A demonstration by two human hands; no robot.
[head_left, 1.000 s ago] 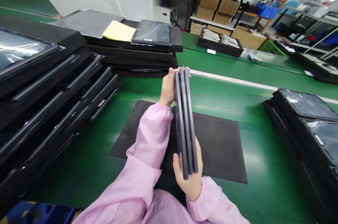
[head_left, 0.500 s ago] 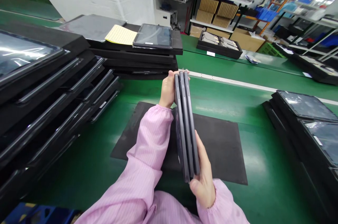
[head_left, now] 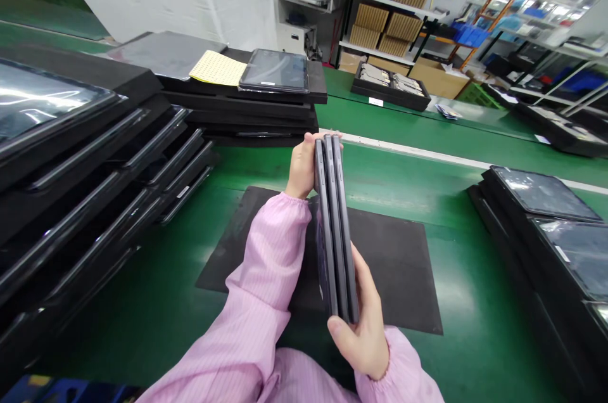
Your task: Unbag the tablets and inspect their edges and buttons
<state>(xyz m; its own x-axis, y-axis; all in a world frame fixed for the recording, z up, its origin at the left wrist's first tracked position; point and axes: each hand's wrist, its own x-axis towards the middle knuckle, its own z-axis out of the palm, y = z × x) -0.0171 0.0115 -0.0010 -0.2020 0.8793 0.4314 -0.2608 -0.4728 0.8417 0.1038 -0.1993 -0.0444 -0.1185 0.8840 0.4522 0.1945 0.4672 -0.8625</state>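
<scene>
Three dark grey tablets [head_left: 336, 225] stand on edge, pressed side by side, between my hands. My left hand [head_left: 303, 165] grips their far end, its thumb at the top and its other fingers partly hidden behind them. Around the near end, my right hand [head_left: 365, 327] is closed, the thumb on the lower edges and the fingers along the right side. The side edges with their buttons face up. Beneath them lies a thin black mat [head_left: 394, 263] on the green work surface [head_left: 456, 213].
Black foam trays [head_left: 128, 175] holding tablets are stacked at left. A farther stack bears a tablet [head_left: 275, 70] and a yellow label sheet [head_left: 218, 68]. More tablets [head_left: 546, 192] sit in trays at right. A parts tray [head_left: 389, 86] lies beyond the white rail [head_left: 418, 153].
My right thumb has shifted left across the near ends of the tablets. My left hand keeps its grip, and the view has turned slightly.
</scene>
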